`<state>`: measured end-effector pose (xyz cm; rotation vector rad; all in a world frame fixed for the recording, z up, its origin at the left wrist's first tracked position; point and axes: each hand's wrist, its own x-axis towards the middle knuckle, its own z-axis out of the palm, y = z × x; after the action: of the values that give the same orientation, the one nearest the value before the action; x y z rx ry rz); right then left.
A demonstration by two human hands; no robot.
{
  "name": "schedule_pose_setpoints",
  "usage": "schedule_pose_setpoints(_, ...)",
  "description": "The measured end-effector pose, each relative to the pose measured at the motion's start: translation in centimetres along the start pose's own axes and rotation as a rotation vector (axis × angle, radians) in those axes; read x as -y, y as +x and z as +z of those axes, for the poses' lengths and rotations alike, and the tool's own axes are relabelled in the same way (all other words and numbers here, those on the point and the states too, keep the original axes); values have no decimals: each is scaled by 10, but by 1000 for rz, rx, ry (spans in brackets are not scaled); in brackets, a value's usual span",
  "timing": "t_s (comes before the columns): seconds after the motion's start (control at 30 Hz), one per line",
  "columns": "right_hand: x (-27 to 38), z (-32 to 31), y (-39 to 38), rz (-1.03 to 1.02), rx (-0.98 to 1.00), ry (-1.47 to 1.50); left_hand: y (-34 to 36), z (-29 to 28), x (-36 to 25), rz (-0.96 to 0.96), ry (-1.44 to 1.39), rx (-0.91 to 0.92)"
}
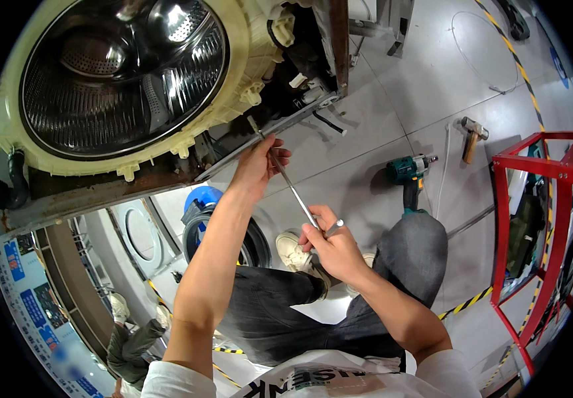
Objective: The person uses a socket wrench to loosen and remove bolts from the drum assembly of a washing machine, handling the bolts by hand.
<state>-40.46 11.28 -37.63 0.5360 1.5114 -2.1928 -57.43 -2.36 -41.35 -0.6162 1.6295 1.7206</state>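
Note:
My left hand is closed loosely around the upper part of a T-handle wrench, a long slim metal rod. My right hand grips its lower end, where a short metal crosspiece sticks out past the fingers. The wrench slants up and left, its tip close to the lower front edge of an opened washing machine. That machine's round steel drum sits inside a pale yellow plastic tub rim. Below the tub runs a rusty metal frame edge; my left hand is just beside its right part.
On the tiled floor to the right lie a teal cordless power tool and a hammer. A red metal frame cart stands at far right. Dark rubber rings lie near my left leg. Another person's legs show at lower left.

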Motion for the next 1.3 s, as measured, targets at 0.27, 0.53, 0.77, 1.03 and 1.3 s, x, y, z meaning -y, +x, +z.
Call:
schedule_pose_setpoints(0.27, 12, -15, -19, 22, -83, 395, 13, 20, -18, 328, 206, -402)
schedule_pose_setpoints(0.53, 28, -24, -43, 27, -72, 495, 0, 14, -72, 1194, 1219, -957)
schedule_pose_setpoints(0.77, 30, -30, -50, -16, -124, 439, 15, -29, -75, 1064, 1493, -879)
schedule_pose_setpoints(1.03, 74, -47, -67, -252, 87, 365, 9, -39, -70, 1029, 1373, -858)
schedule_pose_setpoints(1.3, 188, 12, -88, -776, -108, 58, 13, -40, -72, 1035, 1303, -776)
